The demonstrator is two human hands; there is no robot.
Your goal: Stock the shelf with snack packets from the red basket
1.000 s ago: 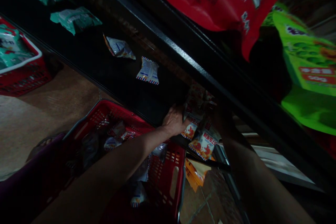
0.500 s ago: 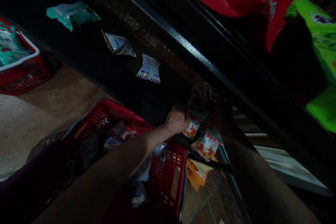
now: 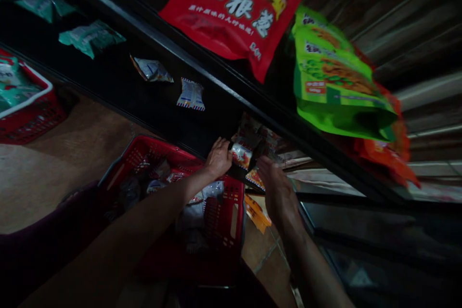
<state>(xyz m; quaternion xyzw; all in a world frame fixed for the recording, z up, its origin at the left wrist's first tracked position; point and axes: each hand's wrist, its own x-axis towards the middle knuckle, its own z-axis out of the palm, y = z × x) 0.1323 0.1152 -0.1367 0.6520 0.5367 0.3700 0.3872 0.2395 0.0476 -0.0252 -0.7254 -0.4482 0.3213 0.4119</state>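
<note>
My left hand (image 3: pixel 218 159) is over the lower black shelf (image 3: pixel 159 106), its fingers extended against the left side of a small white-and-orange snack packet (image 3: pixel 241 155). My right hand (image 3: pixel 277 185) is on the other side of the packets, fingers straight and together, palm turned inward. It partly covers a second snack packet (image 3: pixel 254 179) at the shelf's front edge. More packets lie dim behind these two. Below my left forearm stands a red basket (image 3: pixel 231 202) holding several small snack packets.
Two white-and-blue packets (image 3: pixel 191 94) and several teal packets (image 3: pixel 92 38) lie further left on the shelf. Overhead, the upper shelf bears a red bag (image 3: pixel 231 19) and a green bag (image 3: pixel 335 77). Another red basket (image 3: pixel 34 118) stands at left. An orange packet (image 3: pixel 257 212) is low beside the near basket.
My view has shifted, showing more of the upper bags. My right hand has come out of shadow and drawn back beside the packets. My left hand now sits at the packets' left side.
</note>
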